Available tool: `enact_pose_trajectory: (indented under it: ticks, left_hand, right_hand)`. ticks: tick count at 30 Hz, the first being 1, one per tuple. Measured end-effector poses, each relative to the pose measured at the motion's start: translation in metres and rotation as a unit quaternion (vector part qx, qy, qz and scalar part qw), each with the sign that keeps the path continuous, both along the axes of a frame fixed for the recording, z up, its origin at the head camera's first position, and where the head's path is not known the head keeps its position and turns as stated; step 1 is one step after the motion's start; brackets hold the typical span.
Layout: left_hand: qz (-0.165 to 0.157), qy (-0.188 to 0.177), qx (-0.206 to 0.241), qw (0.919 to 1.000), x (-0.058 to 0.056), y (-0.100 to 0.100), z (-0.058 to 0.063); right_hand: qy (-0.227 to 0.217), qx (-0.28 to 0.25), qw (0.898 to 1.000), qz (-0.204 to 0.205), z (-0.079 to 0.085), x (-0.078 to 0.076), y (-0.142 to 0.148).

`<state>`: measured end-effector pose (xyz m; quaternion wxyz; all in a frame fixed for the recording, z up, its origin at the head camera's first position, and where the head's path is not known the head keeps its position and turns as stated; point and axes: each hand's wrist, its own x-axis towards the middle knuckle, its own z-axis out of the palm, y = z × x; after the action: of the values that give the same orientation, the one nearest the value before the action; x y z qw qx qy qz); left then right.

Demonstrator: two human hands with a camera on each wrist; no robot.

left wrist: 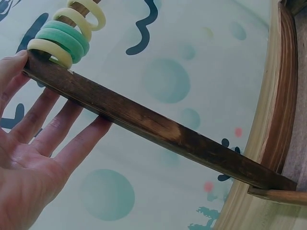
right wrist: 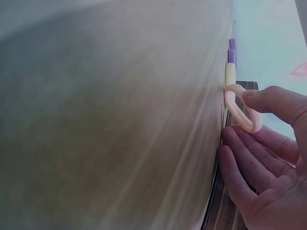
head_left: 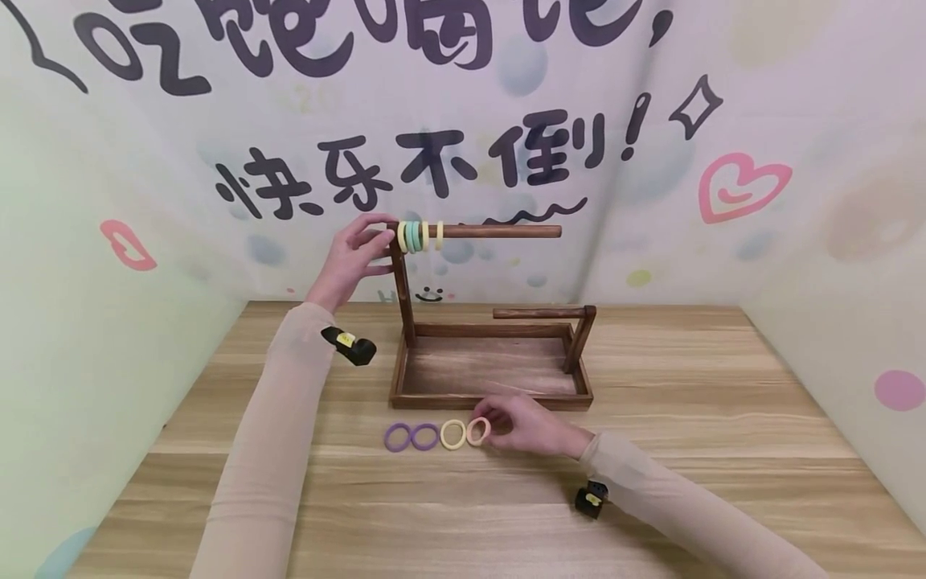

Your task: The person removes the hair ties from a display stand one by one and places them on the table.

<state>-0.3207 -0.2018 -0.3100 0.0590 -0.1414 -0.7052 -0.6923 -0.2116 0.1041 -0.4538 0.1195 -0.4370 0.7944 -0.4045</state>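
Observation:
My left hand (head_left: 350,256) holds the top of the tall post (left wrist: 129,120) of a dark wooden rack, thumb at its end and fingertips against its side. Beside those fingers, several yellow and mint-green hair ties (left wrist: 60,40) hang on the upper rod (head_left: 506,231). Down at the table, my right hand (head_left: 531,425) pinches a peach-pink hair tie (right wrist: 243,111) between thumb and fingers; it is tilted on edge. Left of it lie a yellow hair tie (head_left: 452,435) and two purple hair ties (head_left: 398,437), in a row before the rack's tray (head_left: 492,401).
A shorter post (head_left: 580,342) with a lower rod (head_left: 538,314) rises from the tray's right end. The wooden table (head_left: 687,402) extends around the rack. Behind it hangs a printed white backdrop (head_left: 651,265), with walls at both sides.

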Motion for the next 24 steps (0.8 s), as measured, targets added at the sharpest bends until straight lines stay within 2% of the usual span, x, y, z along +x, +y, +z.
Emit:
enact_pose_trajectory:
  ticks: [10, 17, 24]
  left_hand:
    - [-0.008, 0.012, 0.001, 0.9999, 0.0014, 0.0008, 0.0004]
    - [-0.01, 0.011, 0.005, 0.9999, 0.0004, 0.0005, -0.0004]
    - [-0.008, 0.007, 0.0, 0.9999, 0.0001, -0.0011, -0.001]
  right_hand:
    - [0.059, 0.052, 0.997, -0.014, 0.0036, 0.0011, 0.0022]
    - [0.054, 0.058, 0.997, -0.014, 0.0048, 0.0014, 0.0031]
    - [0.09, 0.07, 0.994, -0.004, 0.0047, 0.0026, 0.0037]
